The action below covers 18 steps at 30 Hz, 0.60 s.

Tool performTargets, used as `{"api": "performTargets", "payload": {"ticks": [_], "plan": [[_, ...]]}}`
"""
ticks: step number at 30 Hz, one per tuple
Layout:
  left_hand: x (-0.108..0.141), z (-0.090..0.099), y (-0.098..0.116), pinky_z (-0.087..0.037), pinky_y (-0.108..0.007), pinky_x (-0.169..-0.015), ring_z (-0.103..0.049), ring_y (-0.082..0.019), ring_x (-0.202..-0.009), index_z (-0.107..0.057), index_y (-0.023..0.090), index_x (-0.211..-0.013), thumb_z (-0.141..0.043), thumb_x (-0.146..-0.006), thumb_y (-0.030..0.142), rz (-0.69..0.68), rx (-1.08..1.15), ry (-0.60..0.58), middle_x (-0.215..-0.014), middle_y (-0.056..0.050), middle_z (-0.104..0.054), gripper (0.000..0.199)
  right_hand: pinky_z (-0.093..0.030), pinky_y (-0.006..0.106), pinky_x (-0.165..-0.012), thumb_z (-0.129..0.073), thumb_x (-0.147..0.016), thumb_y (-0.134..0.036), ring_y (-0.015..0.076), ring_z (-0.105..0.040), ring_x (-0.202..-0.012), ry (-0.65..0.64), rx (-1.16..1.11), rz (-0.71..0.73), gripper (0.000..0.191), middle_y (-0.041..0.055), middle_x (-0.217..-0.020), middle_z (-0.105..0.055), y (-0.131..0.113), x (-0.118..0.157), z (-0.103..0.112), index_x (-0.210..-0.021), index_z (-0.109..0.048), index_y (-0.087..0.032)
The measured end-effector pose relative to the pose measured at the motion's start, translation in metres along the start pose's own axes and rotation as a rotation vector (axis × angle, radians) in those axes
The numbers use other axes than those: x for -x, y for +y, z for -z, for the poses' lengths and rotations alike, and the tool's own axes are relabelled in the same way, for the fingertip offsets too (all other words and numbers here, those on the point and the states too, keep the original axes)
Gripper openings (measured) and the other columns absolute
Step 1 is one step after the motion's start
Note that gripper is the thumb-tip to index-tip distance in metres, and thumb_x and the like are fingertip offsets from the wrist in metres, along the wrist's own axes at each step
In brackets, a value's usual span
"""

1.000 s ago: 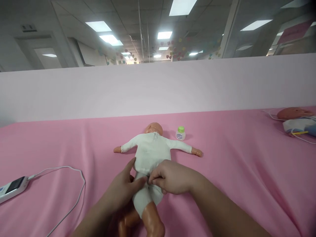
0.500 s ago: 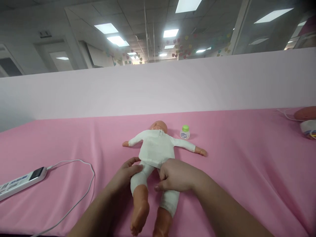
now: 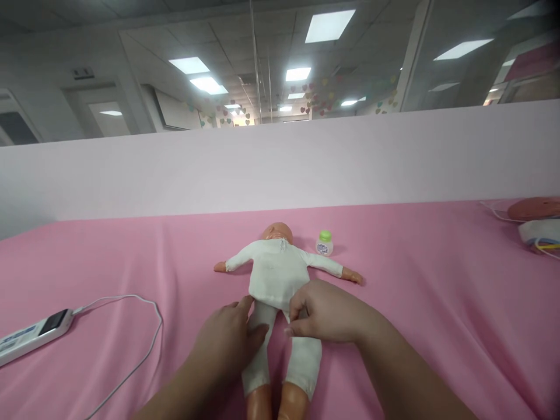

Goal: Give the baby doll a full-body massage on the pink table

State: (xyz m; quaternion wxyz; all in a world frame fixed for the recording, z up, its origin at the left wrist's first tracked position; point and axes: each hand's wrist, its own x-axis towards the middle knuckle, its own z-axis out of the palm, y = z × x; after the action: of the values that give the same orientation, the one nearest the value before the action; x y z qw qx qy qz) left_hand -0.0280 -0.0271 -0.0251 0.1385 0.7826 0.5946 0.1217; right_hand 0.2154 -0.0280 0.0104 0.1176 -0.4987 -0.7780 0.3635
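A peach-skinned plastic baby doll (image 3: pixel 275 271) wore plain white cloth; the small white bottle (image 3: pixel 324 244) had a green cap; the desk's cloth (image 3: pixel 415 280) was plain pink.

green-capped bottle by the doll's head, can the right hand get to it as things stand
Probably yes. The right hand rests on the doll at its hip, and only the doll's outstretched arm lies between it and the bottle; the pink cloth around the bottle is bare.

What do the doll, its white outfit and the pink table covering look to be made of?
Doll: likely plastic or vinyl, going by the smooth, slightly glossy head and limbs.
White outfit: soft matte fabric, probably knit; it wrinkles under the right hand and left hand.
Pink covering: matte cloth, draping in long folds.
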Motion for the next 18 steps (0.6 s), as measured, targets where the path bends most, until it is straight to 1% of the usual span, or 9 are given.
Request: {"api": "performTargets", "payload": {"ticks": [2,4,6,8,9,11,14,16,18], "plan": [[0.0,0.008,0.007,-0.043,-0.039,-0.068,-0.067,-0.03,-0.082,-0.069,0.021,-0.107,-0.054,-0.093,0.038,-0.103,-0.152,0.098,-0.091,-0.01,-0.072,0.027,-0.032,0.029,-0.056,-0.071,-0.086,-0.042,0.0144,-0.053,-0.062,0.134,0.027,-0.001,0.019,-0.0004,-0.075,-0.069,-0.003,0.006,0.004,-0.082,-0.076,-0.024],[-0.006,0.013,0.012,-0.049,-0.045,-0.079,-0.068,-0.033,-0.093,-0.072,0.02,-0.108,-0.05,-0.096,0.034,-0.26,-0.219,0.197,-0.103,-0.014,-0.074,0.029,-0.033,0.029,-0.059,-0.069,-0.087,-0.04,0.0161,-0.055,-0.066,0.236,0.074,-0.001,0.019,0.0013,-0.076,-0.069,-0.007,0.008,0.004,-0.084,-0.075,-0.023],[-0.016,0.013,0.015,-0.05,-0.05,-0.096,-0.067,-0.036,-0.11,-0.072,0.019,-0.116,-0.051,-0.095,0.03,-0.441,-0.222,0.248,-0.12,-0.016,-0.073,0.031,-0.033,0.029,-0.06,-0.069,-0.087,-0.038,0.0171,-0.057,-0.067,0.254,0.106,-0.017,0.017,0.0023,-0.077,-0.07,-0.009,0.005,0.002,-0.084,-0.073,-0.021],[-0.028,0.007,0.016,-0.046,-0.052,-0.109,-0.063,-0.036,-0.125,-0.07,0.017,-0.126,-0.056,-0.092,0.026,-0.566,-0.19,0.204,-0.135,-0.016,-0.069,0.039,-0.033,0.029,-0.059,-0.07,-0.085,-0.037,0.0177,-0.059,-0.068,0.219,0.114,-0.037,0.016,0.0027,-0.079,-0.071,-0.01,0.001,-0.003,-0.085,-0.071,-0.021],[-0.034,0.002,0.016,-0.044,-0.052,-0.112,-0.061,-0.037,-0.13,-0.069,0.017,-0.129,-0.058,-0.089,0.024,-0.593,-0.174,0.156,-0.138,-0.016,-0.068,0.042,-0.034,0.029,-0.059,-0.071,-0.084,-0.037,0.0181,-0.061,-0.069,0.2,0.114,-0.044,0.016,0.0027,-0.081,-0.072,-0.01,-0.002,-0.006,-0.086,-0.071,-0.021],[-0.044,-0.007,0.013,-0.044,-0.053,-0.114,-0.059,-0.038,-0.133,-0.07,0.015,-0.13,-0.061,-0.086,0.021,-0.586,-0.136,0.069,-0.138,-0.017,-0.068,0.046,-0.035,0.029,-0.06,-0.071,-0.083,-0.036,0.0188,-0.063,-0.072,0.178,0.115,-0.047,0.015,0.0026,-0.085,-0.073,-0.009,-0.008,-0.013,-0.089,-0.072,-0.022],[-0.051,-0.015,0.008,-0.047,-0.054,-0.112,-0.064,-0.04,-0.126,-0.074,0.015,-0.124,-0.062,-0.083,0.02,-0.55,-0.048,0.026,-0.133,-0.017,-0.071,0.043,-0.038,0.029,-0.064,-0.071,-0.081,-0.031,0.0188,-0.064,-0.074,0.167,0.126,-0.026,0.011,0.0015,-0.085,-0.073,-0.005,-0.014,-0.02,-0.088,-0.071,-0.024],[-0.05,-0.015,0.007,-0.051,-0.055,-0.105,-0.07,-0.042,-0.113,-0.077,0.016,-0.116,-0.063,-0.084,0.023,-0.552,-0.009,0.01,-0.121,-0.018,-0.075,0.036,-0.037,0.029,-0.064,-0.071,-0.08,-0.028,0.0179,-0.063,-0.072,0.165,0.133,-0.013,0.006,0.0003,-0.081,-0.072,-0.003,-0.016,-0.022,-0.082,-0.069,-0.023],[-0.046,-0.012,0.006,-0.056,-0.055,-0.092,-0.073,-0.041,-0.1,-0.079,0.017,-0.106,-0.063,-0.085,0.027,-0.552,0.008,-0.007,-0.106,-0.017,-0.078,0.028,-0.035,0.03,-0.061,-0.071,-0.08,-0.03,0.0165,-0.06,-0.066,0.143,0.121,-0.008,0.01,-0.0011,-0.074,-0.07,-0.002,-0.016,-0.021,-0.076,-0.066,-0.022]]}}
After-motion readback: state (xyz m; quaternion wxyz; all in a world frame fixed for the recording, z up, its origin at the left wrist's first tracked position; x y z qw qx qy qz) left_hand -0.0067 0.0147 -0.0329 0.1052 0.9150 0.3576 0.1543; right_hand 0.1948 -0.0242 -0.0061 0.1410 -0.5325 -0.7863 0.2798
